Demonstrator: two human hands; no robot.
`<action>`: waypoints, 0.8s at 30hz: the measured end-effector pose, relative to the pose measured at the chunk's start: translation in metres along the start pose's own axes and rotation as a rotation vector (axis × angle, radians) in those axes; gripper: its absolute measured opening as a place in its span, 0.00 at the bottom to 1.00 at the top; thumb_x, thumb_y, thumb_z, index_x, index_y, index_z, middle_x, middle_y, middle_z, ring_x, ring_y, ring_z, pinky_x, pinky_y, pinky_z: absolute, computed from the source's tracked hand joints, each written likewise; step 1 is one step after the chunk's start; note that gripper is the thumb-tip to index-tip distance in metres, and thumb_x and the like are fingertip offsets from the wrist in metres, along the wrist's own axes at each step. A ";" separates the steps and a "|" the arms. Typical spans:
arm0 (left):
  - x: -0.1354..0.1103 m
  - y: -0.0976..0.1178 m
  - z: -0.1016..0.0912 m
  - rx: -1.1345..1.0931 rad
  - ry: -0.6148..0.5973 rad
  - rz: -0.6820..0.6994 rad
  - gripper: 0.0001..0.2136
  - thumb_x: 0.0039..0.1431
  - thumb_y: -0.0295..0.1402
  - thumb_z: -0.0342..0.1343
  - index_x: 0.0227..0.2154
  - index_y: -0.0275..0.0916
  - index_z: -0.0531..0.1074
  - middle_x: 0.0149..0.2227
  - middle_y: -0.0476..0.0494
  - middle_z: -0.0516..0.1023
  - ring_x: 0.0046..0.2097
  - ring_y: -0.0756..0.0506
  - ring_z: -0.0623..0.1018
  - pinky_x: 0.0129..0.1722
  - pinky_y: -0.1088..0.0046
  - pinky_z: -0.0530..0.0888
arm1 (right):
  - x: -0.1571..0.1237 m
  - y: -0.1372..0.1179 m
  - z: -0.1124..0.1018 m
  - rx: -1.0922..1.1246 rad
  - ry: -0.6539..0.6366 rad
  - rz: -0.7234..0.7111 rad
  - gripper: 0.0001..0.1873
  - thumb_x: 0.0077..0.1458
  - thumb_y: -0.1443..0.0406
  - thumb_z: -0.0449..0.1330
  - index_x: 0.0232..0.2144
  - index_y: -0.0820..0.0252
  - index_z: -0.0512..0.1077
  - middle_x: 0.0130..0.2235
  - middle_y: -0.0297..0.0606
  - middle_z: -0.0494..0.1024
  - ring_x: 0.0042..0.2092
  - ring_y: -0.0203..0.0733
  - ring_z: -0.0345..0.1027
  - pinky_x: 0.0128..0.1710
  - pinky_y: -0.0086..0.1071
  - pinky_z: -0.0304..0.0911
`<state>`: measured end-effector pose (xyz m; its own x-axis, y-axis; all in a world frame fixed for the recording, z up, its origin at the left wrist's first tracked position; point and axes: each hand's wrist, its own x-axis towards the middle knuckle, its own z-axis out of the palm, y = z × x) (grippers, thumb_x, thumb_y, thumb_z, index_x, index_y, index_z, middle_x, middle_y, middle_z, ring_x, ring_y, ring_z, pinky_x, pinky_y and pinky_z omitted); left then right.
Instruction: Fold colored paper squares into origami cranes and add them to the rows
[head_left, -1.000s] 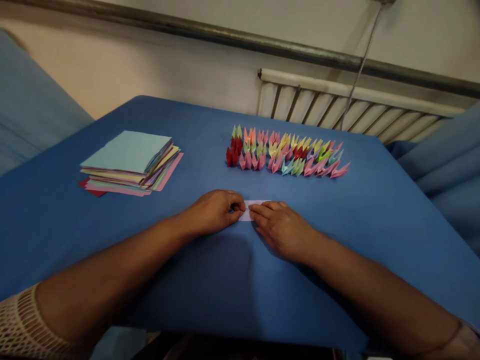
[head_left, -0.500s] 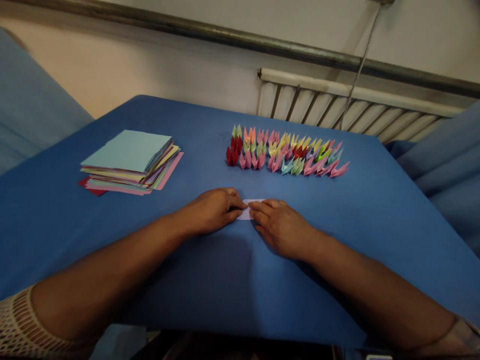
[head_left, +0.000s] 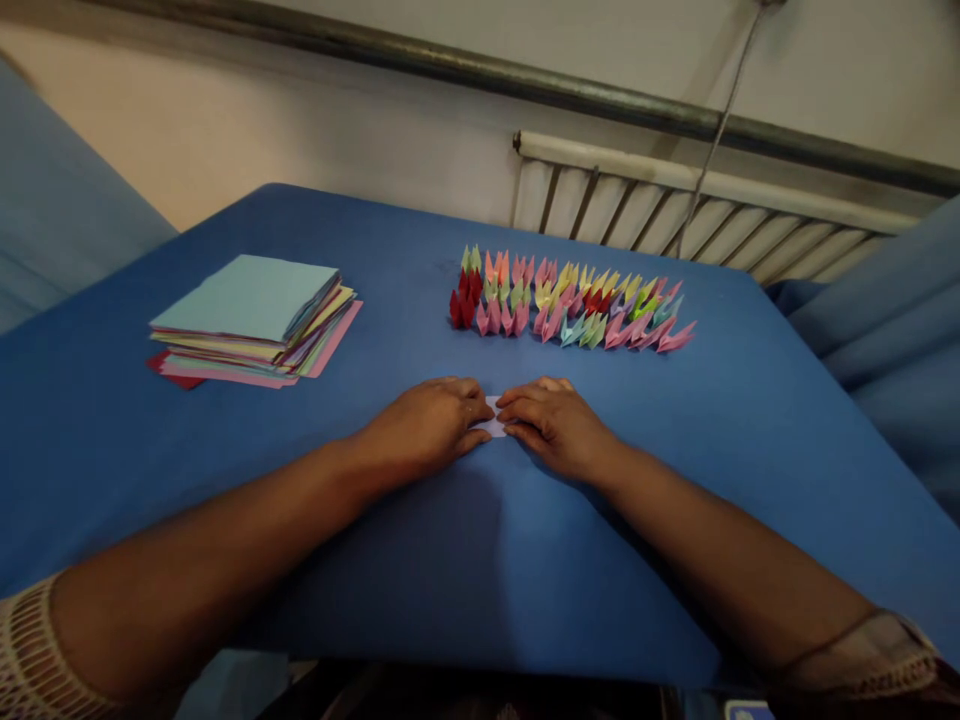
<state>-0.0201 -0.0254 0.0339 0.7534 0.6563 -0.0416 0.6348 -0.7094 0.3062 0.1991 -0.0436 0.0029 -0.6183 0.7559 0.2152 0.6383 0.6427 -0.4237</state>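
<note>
A small piece of folded pale lilac paper (head_left: 493, 427) lies flat on the blue-covered table (head_left: 420, 580), between my hands. My left hand (head_left: 431, 425) grips its left end, with curled fingers on top and the thumb at the near edge. From the other side, my right hand (head_left: 559, 425) holds the right end, its fingertips pressed down and thumb underneath them towards me. Only the paper's middle strip shows; both ends are covered by my fingers.
Behind my hands, folded paper cranes (head_left: 574, 305) of many colours stand in rows. A stack of coloured square paper sheets (head_left: 244, 300) sits to the left. A white radiator (head_left: 600, 195) and a metal pipe (head_left: 480, 75) run along the wall, and blue curtains (head_left: 892, 340) hang beside the table.
My right hand has shifted slightly, its thumb now further up against the paper's near edge. The left fingers have moved a little right over the paper. The view has tilted slightly.
</note>
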 end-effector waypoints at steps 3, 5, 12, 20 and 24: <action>0.000 0.003 0.000 0.047 0.001 0.002 0.13 0.62 0.35 0.54 0.46 0.38 0.75 0.45 0.41 0.76 0.45 0.43 0.76 0.47 0.66 0.70 | 0.002 0.002 0.001 -0.025 0.015 -0.031 0.08 0.63 0.65 0.55 0.42 0.55 0.74 0.48 0.36 0.78 0.47 0.44 0.66 0.47 0.41 0.52; 0.000 0.004 0.000 0.071 0.005 0.017 0.13 0.62 0.34 0.54 0.46 0.38 0.75 0.44 0.41 0.76 0.45 0.42 0.75 0.47 0.65 0.70 | 0.003 0.005 0.001 -0.033 0.009 -0.060 0.08 0.63 0.64 0.56 0.42 0.55 0.74 0.48 0.36 0.78 0.47 0.43 0.66 0.48 0.41 0.51; 0.000 0.006 0.002 0.079 0.014 0.017 0.11 0.59 0.33 0.54 0.42 0.38 0.75 0.41 0.41 0.75 0.43 0.42 0.75 0.47 0.63 0.69 | 0.005 0.007 0.003 -0.086 0.006 -0.076 0.08 0.63 0.65 0.55 0.40 0.54 0.75 0.46 0.35 0.78 0.48 0.44 0.65 0.49 0.41 0.48; 0.000 0.009 0.000 0.067 0.030 0.012 0.12 0.61 0.35 0.51 0.43 0.39 0.75 0.40 0.42 0.75 0.42 0.42 0.74 0.45 0.65 0.69 | 0.009 0.003 0.003 -0.140 -0.005 -0.031 0.09 0.65 0.64 0.52 0.41 0.58 0.73 0.42 0.38 0.79 0.45 0.44 0.65 0.48 0.40 0.48; 0.002 0.010 0.001 0.064 0.028 -0.022 0.12 0.63 0.36 0.49 0.41 0.38 0.75 0.38 0.42 0.75 0.40 0.43 0.74 0.42 0.67 0.69 | 0.011 0.002 0.006 -0.123 0.023 0.006 0.09 0.65 0.65 0.52 0.38 0.59 0.72 0.40 0.39 0.78 0.43 0.44 0.65 0.47 0.39 0.50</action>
<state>-0.0121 -0.0309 0.0357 0.7347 0.6781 -0.0210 0.6614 -0.7091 0.2444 0.1912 -0.0345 -0.0007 -0.6050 0.7612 0.2337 0.6940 0.6479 -0.3138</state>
